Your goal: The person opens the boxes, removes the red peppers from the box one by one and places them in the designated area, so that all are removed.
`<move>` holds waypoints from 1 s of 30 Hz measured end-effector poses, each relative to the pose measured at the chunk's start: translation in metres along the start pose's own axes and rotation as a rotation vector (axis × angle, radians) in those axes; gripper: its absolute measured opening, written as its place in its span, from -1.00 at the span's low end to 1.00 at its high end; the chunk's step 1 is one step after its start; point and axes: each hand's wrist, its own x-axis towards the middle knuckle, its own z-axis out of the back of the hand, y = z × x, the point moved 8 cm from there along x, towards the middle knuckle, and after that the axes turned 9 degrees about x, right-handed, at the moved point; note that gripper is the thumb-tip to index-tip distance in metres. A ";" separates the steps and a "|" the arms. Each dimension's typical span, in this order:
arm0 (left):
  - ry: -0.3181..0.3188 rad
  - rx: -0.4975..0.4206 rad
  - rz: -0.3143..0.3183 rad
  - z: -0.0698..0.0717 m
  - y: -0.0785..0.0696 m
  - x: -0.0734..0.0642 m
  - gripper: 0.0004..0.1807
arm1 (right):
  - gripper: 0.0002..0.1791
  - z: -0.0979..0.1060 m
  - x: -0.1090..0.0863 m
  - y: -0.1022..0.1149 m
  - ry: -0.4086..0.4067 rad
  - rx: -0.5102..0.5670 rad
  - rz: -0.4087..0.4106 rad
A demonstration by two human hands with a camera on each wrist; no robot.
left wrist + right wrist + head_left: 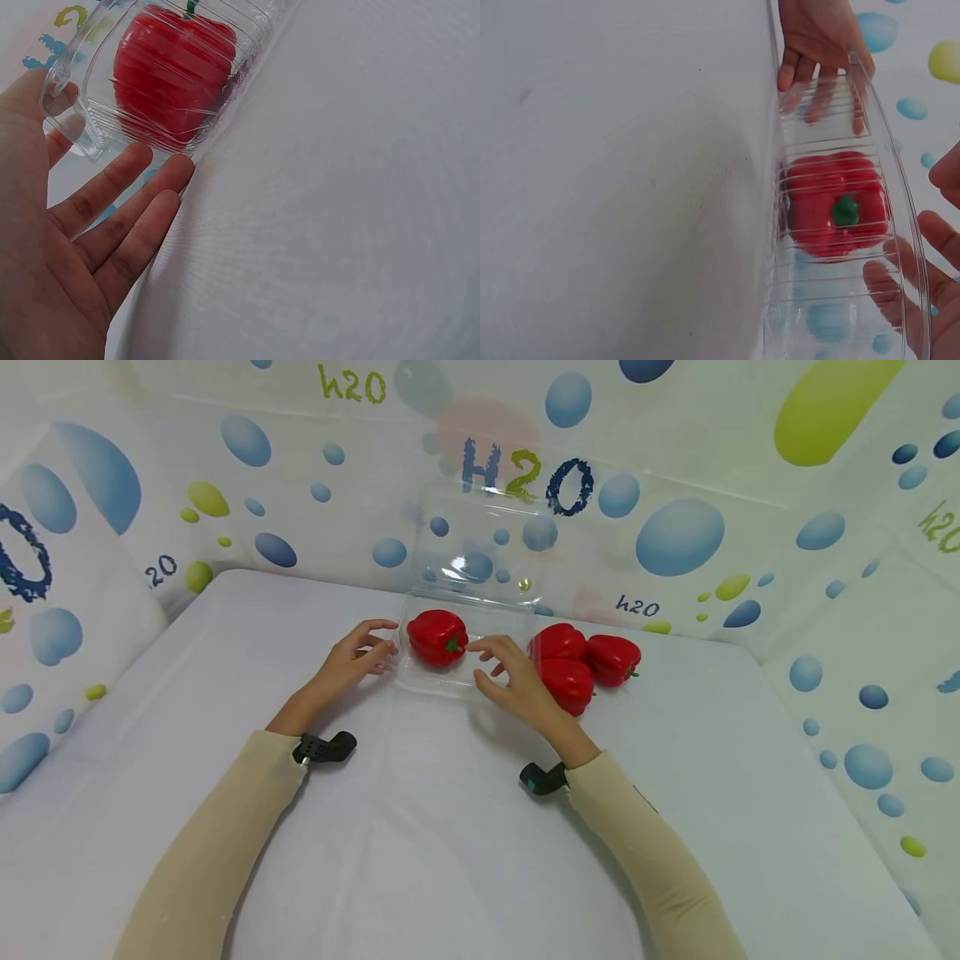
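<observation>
A red bell pepper lies in the left part of a clear plastic clamshell container, its green stem facing right. My left hand is at the container's left end, fingers spread and fairly straight against the plastic. In the left wrist view, some fingertips of the left hand show through the clear rim. Over the container's right part hovers my right hand, fingers loosely bent and apart, holding nothing. Its index fingertip is close to the pepper's stem; whether they touch I cannot tell.
Three more red bell peppers sit bunched on the white tablecloth, right of the container. The transparent lid stands raised at the back, near a patterned backdrop. Dark wrist cameras are strapped at both sleeves.
</observation>
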 end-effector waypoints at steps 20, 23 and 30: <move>0.010 0.005 0.012 0.002 0.001 0.000 -0.50 | -0.48 -0.008 0.014 -0.001 -0.034 0.012 -0.066; 0.007 0.002 0.010 0.003 0.000 -0.001 -0.50 | -0.49 -0.009 0.017 0.001 -0.046 0.029 -0.054; 0.018 -0.015 0.019 0.001 0.002 -0.002 -0.50 | -0.50 -0.014 0.020 0.000 -0.060 0.044 -0.057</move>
